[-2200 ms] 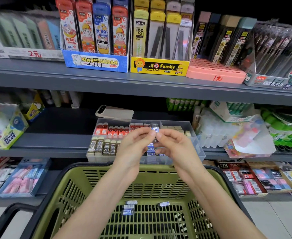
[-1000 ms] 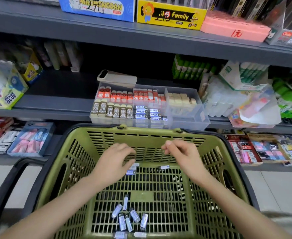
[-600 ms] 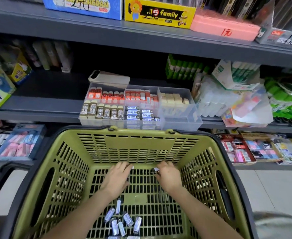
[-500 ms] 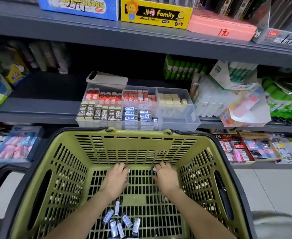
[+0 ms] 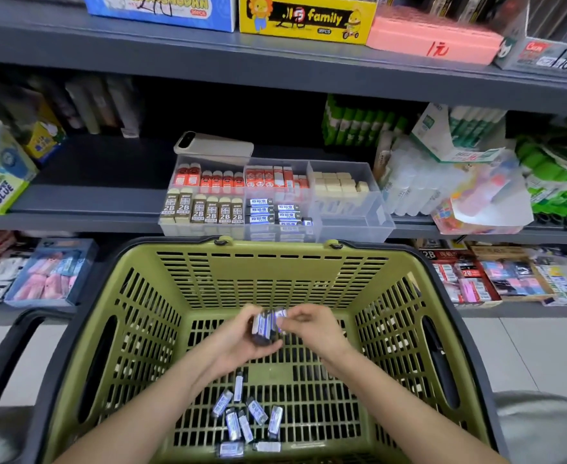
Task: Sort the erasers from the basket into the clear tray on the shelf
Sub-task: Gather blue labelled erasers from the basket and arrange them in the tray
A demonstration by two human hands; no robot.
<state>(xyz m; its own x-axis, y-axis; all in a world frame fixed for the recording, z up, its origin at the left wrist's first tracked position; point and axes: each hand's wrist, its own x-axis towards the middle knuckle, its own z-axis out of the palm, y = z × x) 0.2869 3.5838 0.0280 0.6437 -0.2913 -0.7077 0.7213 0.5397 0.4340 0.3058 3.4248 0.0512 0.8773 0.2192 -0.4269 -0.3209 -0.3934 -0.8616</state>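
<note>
Stack of erasers [image 5: 268,324] gripped by curled fingers of left hand [image 5: 238,343], pinched at its far end by right hand [image 5: 312,329], above basket [image 5: 275,252] floor. Loose erasers [image 5: 245,418] scattered below. Clear tray [image 5: 352,222] set on shelf [image 5: 84,219] behind.

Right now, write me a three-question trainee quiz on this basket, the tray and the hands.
1. True or false: the basket has no erasers on its floor.
2. Which compartment of the clear tray holds blue-labelled erasers? A left, B middle, C right.
3. Which hand supports the eraser stack from below?
Key: 1 false, loose erasers lie there. 2 B. 3 the left hand; the right hand pinches its top.
</note>
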